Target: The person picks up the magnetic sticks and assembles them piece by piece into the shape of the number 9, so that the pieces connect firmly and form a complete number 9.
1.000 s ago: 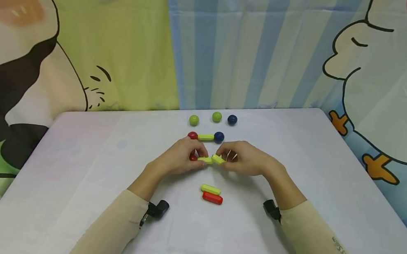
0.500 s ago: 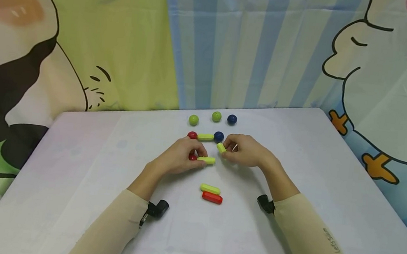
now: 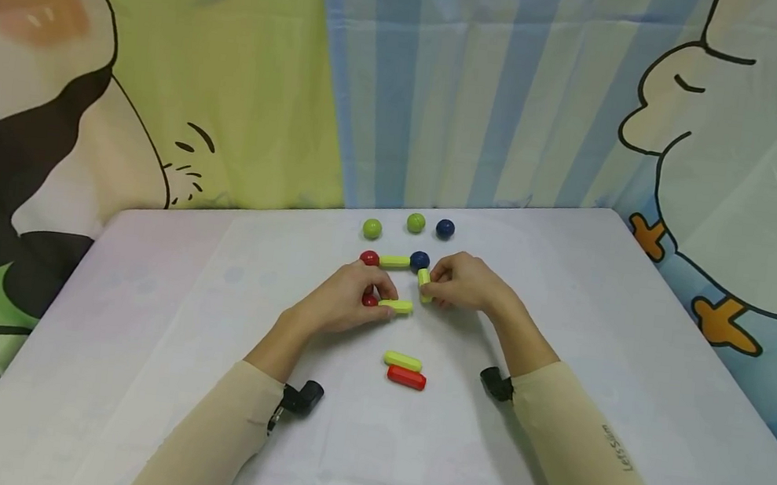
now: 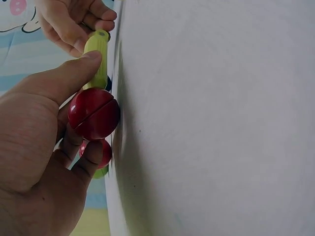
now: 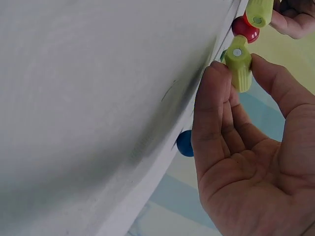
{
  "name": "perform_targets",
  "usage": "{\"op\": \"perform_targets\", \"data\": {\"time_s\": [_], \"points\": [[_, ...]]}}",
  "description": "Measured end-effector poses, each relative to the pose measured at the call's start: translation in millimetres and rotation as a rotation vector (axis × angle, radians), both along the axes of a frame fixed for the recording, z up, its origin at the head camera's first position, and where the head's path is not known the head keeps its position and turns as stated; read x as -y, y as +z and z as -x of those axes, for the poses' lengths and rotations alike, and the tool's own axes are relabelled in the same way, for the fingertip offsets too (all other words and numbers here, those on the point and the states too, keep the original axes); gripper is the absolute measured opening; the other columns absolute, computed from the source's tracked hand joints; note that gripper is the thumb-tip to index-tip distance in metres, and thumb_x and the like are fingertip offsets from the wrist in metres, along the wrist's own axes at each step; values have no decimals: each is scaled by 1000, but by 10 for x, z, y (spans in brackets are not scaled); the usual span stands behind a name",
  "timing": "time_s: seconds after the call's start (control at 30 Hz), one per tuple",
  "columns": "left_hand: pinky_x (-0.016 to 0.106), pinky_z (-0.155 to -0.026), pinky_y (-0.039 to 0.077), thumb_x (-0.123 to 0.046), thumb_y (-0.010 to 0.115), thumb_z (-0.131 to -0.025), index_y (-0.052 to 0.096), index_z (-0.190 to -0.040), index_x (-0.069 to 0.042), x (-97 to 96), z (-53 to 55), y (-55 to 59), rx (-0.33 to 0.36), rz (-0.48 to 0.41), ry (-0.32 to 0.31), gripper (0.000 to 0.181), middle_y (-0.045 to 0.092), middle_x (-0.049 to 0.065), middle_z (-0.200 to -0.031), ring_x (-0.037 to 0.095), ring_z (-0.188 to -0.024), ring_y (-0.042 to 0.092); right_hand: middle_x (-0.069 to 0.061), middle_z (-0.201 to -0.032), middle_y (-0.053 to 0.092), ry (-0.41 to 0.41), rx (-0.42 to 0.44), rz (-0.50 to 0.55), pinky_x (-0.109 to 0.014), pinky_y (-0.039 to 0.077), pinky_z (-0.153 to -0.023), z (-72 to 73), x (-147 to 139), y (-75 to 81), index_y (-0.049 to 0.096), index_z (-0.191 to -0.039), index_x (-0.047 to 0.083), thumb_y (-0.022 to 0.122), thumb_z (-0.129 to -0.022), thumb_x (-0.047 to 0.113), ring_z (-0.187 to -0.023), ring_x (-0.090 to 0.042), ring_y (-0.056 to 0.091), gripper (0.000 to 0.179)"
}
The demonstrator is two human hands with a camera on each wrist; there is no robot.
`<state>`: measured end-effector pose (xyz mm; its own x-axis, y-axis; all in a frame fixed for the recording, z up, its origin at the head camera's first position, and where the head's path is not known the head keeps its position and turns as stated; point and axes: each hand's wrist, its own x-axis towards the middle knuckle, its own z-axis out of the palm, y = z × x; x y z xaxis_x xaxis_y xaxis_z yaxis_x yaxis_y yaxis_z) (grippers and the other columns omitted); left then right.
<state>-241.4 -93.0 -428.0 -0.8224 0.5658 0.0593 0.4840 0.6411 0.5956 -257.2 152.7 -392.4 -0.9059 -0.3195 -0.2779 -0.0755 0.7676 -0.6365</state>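
My left hand [image 3: 343,299] grips a yellow-green stick [image 4: 96,59] with a red ball [image 4: 94,114] at one end; the thumb lies along the stick. Between thumb and fingertips, my right hand [image 3: 465,284] pinches another yellow-green stick [image 5: 239,71], which has a small silvery disc on its end. The far end of that stick is right at a dark blue ball [image 3: 419,260]. This ball belongs to a row on the table: red ball [image 3: 369,258], yellow-green stick [image 3: 394,261], blue ball.
Two green balls [image 3: 372,229] and a loose dark blue ball [image 3: 444,229] lie toward the white table's [image 3: 200,412] back edge. Nearer me, a yellow-green stick [image 3: 403,361] and a red stick [image 3: 406,377] lie side by side. A printed cloth [image 3: 448,83] hangs behind.
My right hand has moved its stick away from the left hand's stick, up to the blue ball of the row, and turned it to point away from me. The left hand has stayed put.
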Motion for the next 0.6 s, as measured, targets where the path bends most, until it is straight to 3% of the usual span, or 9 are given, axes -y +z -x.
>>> {"op": "perform_targets", "data": {"time_s": [0.3, 0.6], "points": [[33, -88, 49, -29, 83, -88, 74, -103, -23, 4, -4, -5, -1, 3, -2, 19, 66, -10, -95, 13, -94, 57, -5, -85, 74, -44, 64, 38, -29, 55, -73, 42, 24, -47, 69, -99, 5, 73, -92, 30, -77, -17, 69, 25], [33, -87, 48, -29, 83, -88, 74, -103, -23, -4, -6, 11, 1, 2, -1, 19, 66, -10, -95, 14, -93, 56, -5, -85, 74, -66, 75, 49, -30, 54, -75, 75, 41, -75, 70, -98, 6, 73, -91, 30, -78, -17, 69, 25]]}}
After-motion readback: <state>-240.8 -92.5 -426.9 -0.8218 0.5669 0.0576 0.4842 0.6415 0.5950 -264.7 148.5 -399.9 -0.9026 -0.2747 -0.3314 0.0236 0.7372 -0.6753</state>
